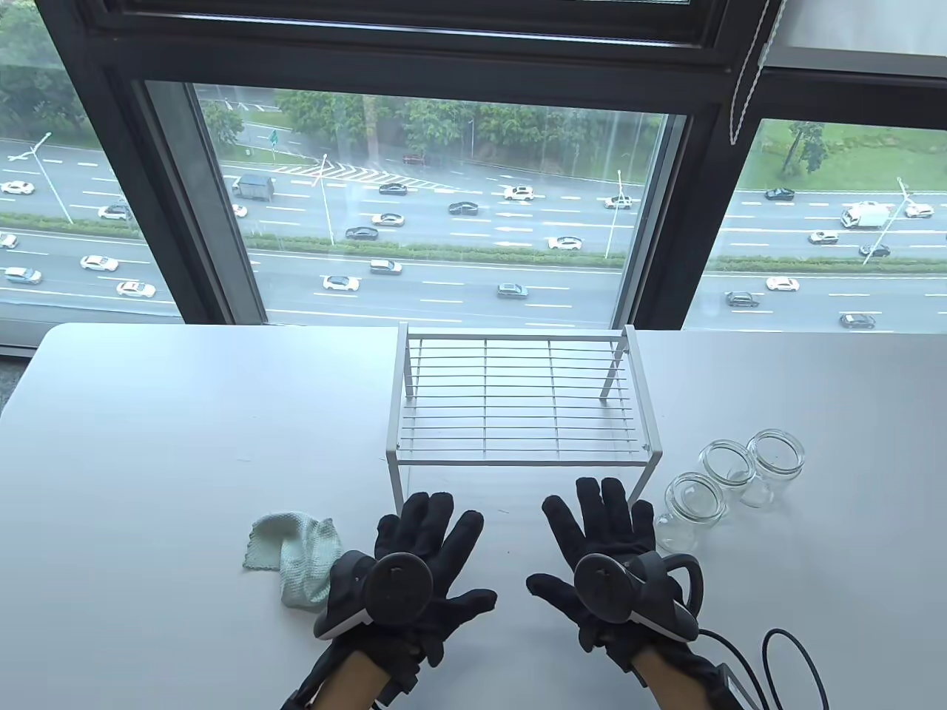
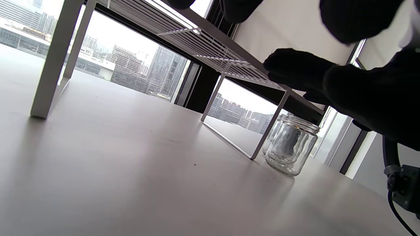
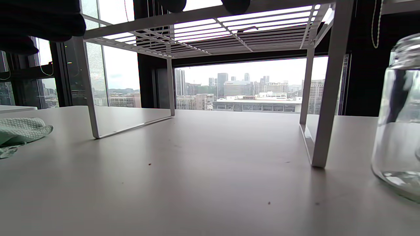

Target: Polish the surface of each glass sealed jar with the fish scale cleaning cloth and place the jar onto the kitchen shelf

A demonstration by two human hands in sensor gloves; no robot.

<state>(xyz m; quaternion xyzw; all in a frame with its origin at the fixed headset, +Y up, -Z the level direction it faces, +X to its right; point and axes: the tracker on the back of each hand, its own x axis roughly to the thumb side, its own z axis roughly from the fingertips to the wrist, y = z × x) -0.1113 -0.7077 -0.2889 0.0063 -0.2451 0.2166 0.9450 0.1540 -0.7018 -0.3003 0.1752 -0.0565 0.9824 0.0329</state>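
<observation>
black knit gloved hands (image 1: 518, 569) before wire shelf (image 1: 521, 399).

Nearest jar (image 3: 398, 124) cut by right wrist view's edge; farther jars hidden there.

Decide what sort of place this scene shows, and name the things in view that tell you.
Probably a high-rise office or lab used as a test bench, not a kitchen: a plain white table by a large window high above a highway, holding only a wire shelf.
</observation>
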